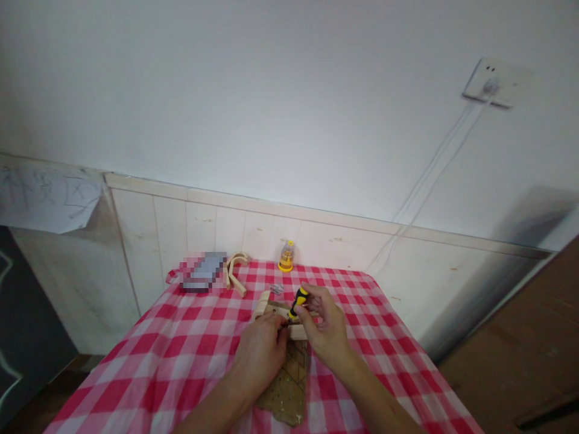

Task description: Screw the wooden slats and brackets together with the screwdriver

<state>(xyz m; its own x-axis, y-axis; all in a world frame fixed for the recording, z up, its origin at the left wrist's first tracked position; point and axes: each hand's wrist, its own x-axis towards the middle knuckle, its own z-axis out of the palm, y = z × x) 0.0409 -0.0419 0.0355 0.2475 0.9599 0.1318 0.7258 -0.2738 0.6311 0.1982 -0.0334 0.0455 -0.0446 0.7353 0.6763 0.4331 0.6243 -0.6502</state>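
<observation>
On the red-and-white gingham tablecloth (194, 355): a pale wooden assembly (297, 332) is set near the middle, with both hands placed over it.
Right hand (324, 325): a yellow-and-black screwdriver (299, 299) is pinched by its handle between thumb and fingers; it is tilted, the top leaning right and the tip directed down toward the left fingertips.
Left hand (265, 343): the fingers are bunched together at the wood, just beside the screwdriver's tip; whether something small is pinched there cannot be told.
Brown board (289, 386): it is laid on the cloth on the near side of the assembly, marked with lines and small dots, and partly covered by the left hand and forearm.
Beyond the hands: a small shiny packet (277, 289) is seen just past the assembly, its contents too small to tell.
Far edge of the cloth: a yellow-based bit case (286, 257) is stood upright; curved wooden strips (236, 274) are laid to its left, beside a pixelated rectangular object (204, 271).
White wall (289, 120): white cables (434, 175) are hung from a socket plate (509, 84) at upper right.
</observation>
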